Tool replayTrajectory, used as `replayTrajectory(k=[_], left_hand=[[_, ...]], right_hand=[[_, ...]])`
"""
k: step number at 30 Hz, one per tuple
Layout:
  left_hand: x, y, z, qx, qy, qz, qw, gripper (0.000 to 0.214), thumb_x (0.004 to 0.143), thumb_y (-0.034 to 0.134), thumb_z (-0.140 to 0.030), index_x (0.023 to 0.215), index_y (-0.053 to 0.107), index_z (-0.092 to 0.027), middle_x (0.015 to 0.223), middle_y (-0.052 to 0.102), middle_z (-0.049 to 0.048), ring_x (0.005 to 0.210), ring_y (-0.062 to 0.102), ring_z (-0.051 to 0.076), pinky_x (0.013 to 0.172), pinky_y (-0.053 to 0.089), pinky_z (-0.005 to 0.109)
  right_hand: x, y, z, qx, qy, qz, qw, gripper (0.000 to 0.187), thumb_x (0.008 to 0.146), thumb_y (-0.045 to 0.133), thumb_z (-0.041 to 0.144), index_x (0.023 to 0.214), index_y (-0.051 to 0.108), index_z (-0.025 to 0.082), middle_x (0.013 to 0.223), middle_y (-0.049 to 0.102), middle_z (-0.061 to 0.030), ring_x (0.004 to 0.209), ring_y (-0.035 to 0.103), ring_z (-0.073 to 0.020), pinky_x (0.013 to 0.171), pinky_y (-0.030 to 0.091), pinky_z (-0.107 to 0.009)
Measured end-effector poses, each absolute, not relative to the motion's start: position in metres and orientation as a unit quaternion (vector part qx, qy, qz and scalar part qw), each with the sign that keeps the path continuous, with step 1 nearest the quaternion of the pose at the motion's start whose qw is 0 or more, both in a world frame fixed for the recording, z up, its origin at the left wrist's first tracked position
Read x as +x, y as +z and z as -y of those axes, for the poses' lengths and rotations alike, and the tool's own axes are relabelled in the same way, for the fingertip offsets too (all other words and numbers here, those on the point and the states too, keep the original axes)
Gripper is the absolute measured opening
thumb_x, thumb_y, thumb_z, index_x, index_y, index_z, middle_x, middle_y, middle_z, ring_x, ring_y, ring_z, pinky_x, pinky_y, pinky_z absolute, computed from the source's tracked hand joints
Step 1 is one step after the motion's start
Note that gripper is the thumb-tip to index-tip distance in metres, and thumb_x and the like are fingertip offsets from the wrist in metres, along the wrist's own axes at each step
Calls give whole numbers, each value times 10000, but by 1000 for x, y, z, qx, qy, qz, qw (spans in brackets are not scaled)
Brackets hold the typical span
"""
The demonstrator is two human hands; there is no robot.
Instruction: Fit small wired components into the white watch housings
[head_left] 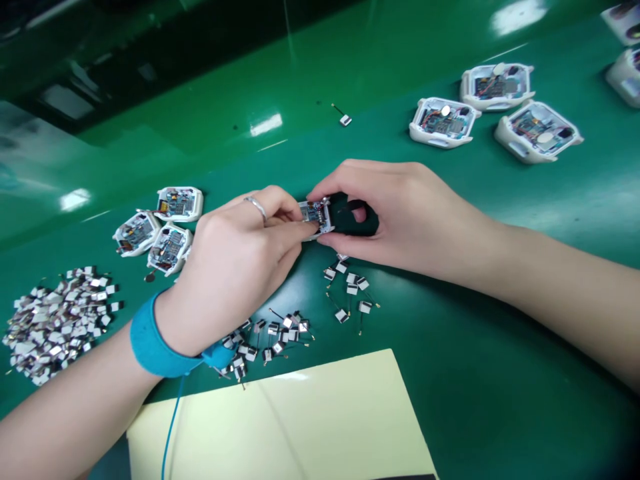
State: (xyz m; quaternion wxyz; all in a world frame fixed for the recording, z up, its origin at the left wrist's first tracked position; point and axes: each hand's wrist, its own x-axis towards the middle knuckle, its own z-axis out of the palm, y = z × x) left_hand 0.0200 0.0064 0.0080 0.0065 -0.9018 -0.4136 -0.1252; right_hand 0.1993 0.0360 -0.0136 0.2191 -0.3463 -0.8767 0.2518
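Note:
Between my two hands is a small white watch case (320, 217) with a circuit board inside, its open side facing up. My right hand (405, 203) grips it by the right end, thumb and forefinger on opposite edges. My left hand (250, 250) has its fingers closed over the left end, fingertips pressed on the board and casing. Whether a tiny part sits under those fingertips is hidden. Below the hands lie loose small antennas (351, 283), pale blocks with thin dark leads. More of these antennas (279, 340) are spread near my left wrist.
Several similar white cases stand at the left (180, 203) and upper right (445, 122). A heap of small pale blocks (60, 323) lies far left. One antenna (345, 120) rests farther back. A yellow sheet (300, 420) covers the front. A blue wrist strap (150, 340) trails a cord.

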Motion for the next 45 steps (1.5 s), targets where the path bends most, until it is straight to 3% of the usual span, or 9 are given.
replayTrajectory(k=[6,13,17,21,24,29,34,38,45], left_hand=[[21,9,-6,-903,-113,415,13,200,805,459,-182,804,657,-213,789,617,25,690,579,149,571,443,241],[20,7,-7,-905,-95,414,-7,237,825,429,-193,778,661,-184,818,601,50,737,569,157,615,477,263],[20,8,-8,-901,-77,425,-30,242,825,425,-176,768,660,-175,823,593,65,744,563,171,635,488,290],[19,7,-7,-902,-88,421,-42,229,821,433,-167,792,660,-162,829,586,64,746,557,164,651,488,281],[18,6,-8,-904,-93,415,-39,214,814,443,-154,833,656,-161,833,584,60,743,552,160,662,484,282],[16,5,-9,-909,-100,404,-28,207,804,451,-148,830,657,-161,819,581,61,764,539,176,675,473,294],[16,4,-10,-907,-116,401,-50,216,804,444,-154,774,658,-163,818,572,57,813,535,175,709,461,283],[17,5,-10,-900,-78,425,-59,209,799,444,-159,802,651,-185,874,575,50,688,534,151,624,456,273],[17,5,-10,-901,-67,426,-43,205,799,439,-177,767,642,-177,863,572,37,658,521,126,586,420,242]], right_hand=[[202,-13,-38,-326,226,891,221,267,726,578,257,969,517,162,885,552,-14,790,542,-133,684,453,-253],[248,-9,-22,-348,30,929,125,395,838,396,331,1117,478,63,1045,473,-182,1000,482,-271,827,436,-400],[280,-27,-23,-346,-11,930,126,332,864,356,264,1132,499,132,1019,506,-160,931,518,-219,759,448,-352],[277,-13,-31,-389,27,900,194,316,879,329,327,1069,552,206,895,528,-90,821,521,-159,670,424,-318],[250,14,-26,-423,4,868,261,333,873,349,293,1106,549,164,939,454,-117,961,434,-208,737,388,-359],[206,15,-18,-401,228,839,288,305,781,548,231,1078,566,166,723,507,-13,667,494,-88,598,456,-235],[191,-10,-18,-448,323,707,441,159,611,704,161,740,612,178,689,617,33,653,605,-104,591,527,-220],[189,-13,-14,-442,349,683,465,100,662,660,127,693,608,207,721,647,41,727,634,-135,667,546,-256],[186,-19,-16,-429,319,705,466,113,639,680,131,670,592,195,701,643,34,667,614,-117,587,508,-238]])
